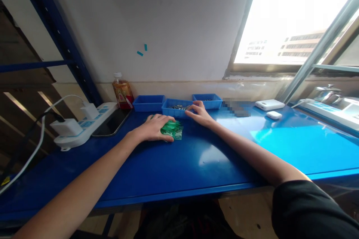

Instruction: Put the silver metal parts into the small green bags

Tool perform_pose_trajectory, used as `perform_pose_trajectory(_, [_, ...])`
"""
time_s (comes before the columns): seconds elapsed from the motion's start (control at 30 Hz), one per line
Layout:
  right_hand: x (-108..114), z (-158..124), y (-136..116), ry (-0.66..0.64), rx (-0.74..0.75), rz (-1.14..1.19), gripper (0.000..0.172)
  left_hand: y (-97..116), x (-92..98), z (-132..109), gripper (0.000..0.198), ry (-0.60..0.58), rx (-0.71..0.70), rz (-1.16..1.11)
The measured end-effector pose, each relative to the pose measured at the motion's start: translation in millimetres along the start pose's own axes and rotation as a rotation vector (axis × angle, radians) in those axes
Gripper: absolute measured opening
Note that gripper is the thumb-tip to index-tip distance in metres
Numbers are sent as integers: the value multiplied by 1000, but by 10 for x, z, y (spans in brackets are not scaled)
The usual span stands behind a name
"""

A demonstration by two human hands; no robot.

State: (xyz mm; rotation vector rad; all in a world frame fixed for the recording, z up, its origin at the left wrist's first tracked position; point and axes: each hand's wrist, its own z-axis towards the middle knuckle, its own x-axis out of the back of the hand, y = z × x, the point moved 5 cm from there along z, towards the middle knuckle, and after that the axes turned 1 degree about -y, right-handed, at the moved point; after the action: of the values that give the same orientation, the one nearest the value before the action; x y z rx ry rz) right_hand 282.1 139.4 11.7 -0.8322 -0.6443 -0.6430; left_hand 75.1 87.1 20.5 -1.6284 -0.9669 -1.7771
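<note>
My left hand (155, 129) lies palm down over a heap of small green plastic pieces (175, 130), its fingers and thumb curved around the left side of the heap. They look like thin clear-green packets, though the detail is too small to be sure. My right hand (200, 114) is at the right end of the middle blue bin (175, 112), fingers bent and slightly apart from the thumb. Nothing shows between those fingertips. Small metal parts (179, 107) lie inside that bin.
Two more blue bins stand along the wall, one on the left (148, 104) and one on the right (207, 101). A drink bottle (122, 91), a phone (112, 123) and a power strip (84, 125) are at left. White cases (269, 104) sit at right.
</note>
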Motion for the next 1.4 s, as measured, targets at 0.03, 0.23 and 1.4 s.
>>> perform_pose_trajectory(0.03, [-6,18,39,14,-85,41,30,17,-1,-6,76,40,-8,7])
perform_pose_trajectory(0.23, [-22,114,-25,22,-177,47,29,200,-49,-22,65,51,-50,59])
perform_pose_trajectory(1.4, [848,-467,711,-96,-741,605,34,91,-60,9,73,14,273,46])
